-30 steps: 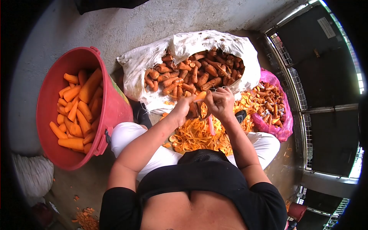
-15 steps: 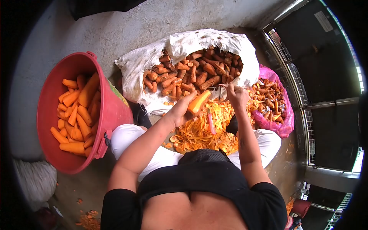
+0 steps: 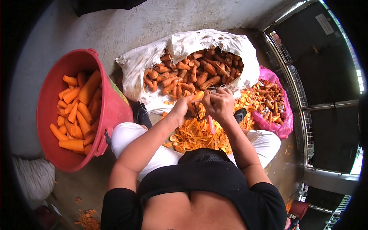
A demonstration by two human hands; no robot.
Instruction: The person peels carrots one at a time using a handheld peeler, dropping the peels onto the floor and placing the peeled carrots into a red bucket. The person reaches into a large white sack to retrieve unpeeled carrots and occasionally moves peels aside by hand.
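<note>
Far left, a red plastic bucket (image 3: pixel 122 105) stands on the concrete floor (image 3: pixel 283 157), its mouth tilted toward the viewer. Peeled carrots (image 3: pixel 82 115) lie inside, below the rim and against the right-hand wall. A white bundle (image 3: pixel 36 176) sits near the bucket's lower left edge.

The left hand (image 3: pixel 182 111) is closed around a single carrot (image 3: pixel 197 96). The carrot is located between the two hands, in front of the lower edge of the woven white sack (image 3: pixel 132 78); its bright orange end projects above the fingers. A peeler (image 3: pixel 197 112) with a dark frame is positioned at the carrot. The right hand (image 3: pixel 220 102) is clenched around the peeler; the handle is mostly hidden by the fingers.

The sack lies beyond both hands, torn open, with unpeeled carrots (image 3: pixel 191 74) filling its mouth. Below the hands, peelings (image 3: pixel 203 136) form a heap between the legs, with a pink strip (image 3: pixel 211 125) on it. At right, a pink plastic bag (image 3: pixel 276 132) contains carrot trimmings (image 3: pixel 271 101) and stands near the sack's lower right corner.
</note>
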